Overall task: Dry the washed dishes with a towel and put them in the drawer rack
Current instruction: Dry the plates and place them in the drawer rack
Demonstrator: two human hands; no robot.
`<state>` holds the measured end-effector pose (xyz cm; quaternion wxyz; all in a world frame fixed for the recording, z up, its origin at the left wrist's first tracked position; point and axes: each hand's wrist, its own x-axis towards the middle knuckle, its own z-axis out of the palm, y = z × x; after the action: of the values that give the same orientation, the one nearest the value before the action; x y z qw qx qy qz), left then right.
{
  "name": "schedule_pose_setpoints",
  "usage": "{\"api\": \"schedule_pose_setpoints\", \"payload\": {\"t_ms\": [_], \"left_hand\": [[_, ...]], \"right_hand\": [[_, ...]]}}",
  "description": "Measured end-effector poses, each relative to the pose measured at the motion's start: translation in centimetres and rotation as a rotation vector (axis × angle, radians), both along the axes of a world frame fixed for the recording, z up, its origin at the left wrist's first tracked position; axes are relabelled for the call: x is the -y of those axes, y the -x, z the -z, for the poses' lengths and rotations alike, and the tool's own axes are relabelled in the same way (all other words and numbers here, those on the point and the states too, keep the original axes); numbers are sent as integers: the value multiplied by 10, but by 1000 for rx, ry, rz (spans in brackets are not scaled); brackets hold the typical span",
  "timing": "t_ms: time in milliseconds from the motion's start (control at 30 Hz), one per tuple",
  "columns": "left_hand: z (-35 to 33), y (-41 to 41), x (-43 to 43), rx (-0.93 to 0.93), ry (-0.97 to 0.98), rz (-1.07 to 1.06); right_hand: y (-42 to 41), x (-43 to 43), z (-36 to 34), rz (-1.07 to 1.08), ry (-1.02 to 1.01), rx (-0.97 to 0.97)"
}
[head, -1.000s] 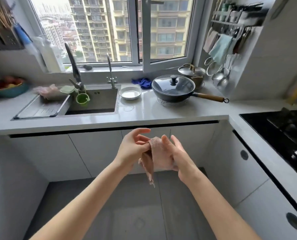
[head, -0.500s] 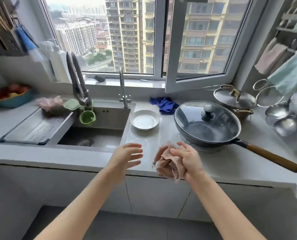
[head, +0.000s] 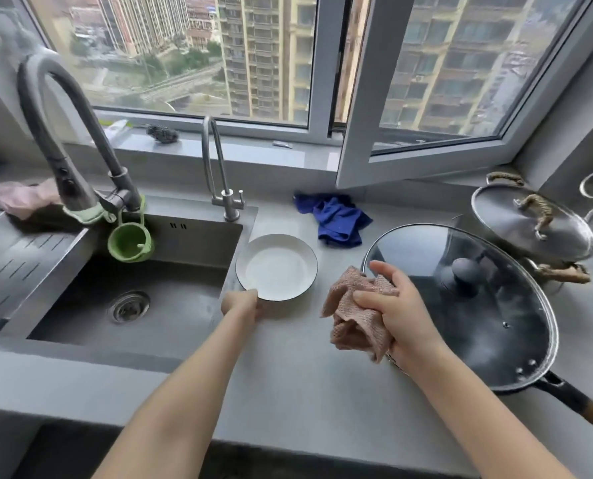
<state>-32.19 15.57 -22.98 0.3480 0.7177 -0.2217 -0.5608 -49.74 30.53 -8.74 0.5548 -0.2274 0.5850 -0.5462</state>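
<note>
The left hand pinched the white plate by the rim nearest its fingers, seemingly to lift it off the table, while the right hand clutched the bunched pink towel in curled fingers, likely ready for wiping.

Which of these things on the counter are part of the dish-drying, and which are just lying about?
In the job:
white plate, its near rim gripped by the left hand
pink towel, bunched in the right hand

Lying about:
blue cloth
lidded wok
steel pot
hanging green cup
</note>
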Motion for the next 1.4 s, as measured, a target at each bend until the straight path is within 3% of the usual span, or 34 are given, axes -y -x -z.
{"api": "schedule_pose_setpoints", "payload": {"t_ms": [200,600,900,1067,1167,1300,1400], "left_hand": [[10,2,34,110,-12,56],[-20,-115,51,-215,-83,219],[-43,-189,56,-635,-364,40],[-39,-206,54,-694,-400,59],[-33,-212,52,-618,-322,138],[-30,-217,51,-458,-209,280],[-35,-214,49,-405,-111,336]], "right_hand": [[-12,39,1,67,-20,-14],[-64,99,-4,135,-66,-53],[-106,138,-1,132,-39,-82],[-123,149,-8,123,-4,-106],[-135,151,-14,104,31,-133],[-164,160,0,45,150,-293],[-200,163,33,-360,203,-692]]}}
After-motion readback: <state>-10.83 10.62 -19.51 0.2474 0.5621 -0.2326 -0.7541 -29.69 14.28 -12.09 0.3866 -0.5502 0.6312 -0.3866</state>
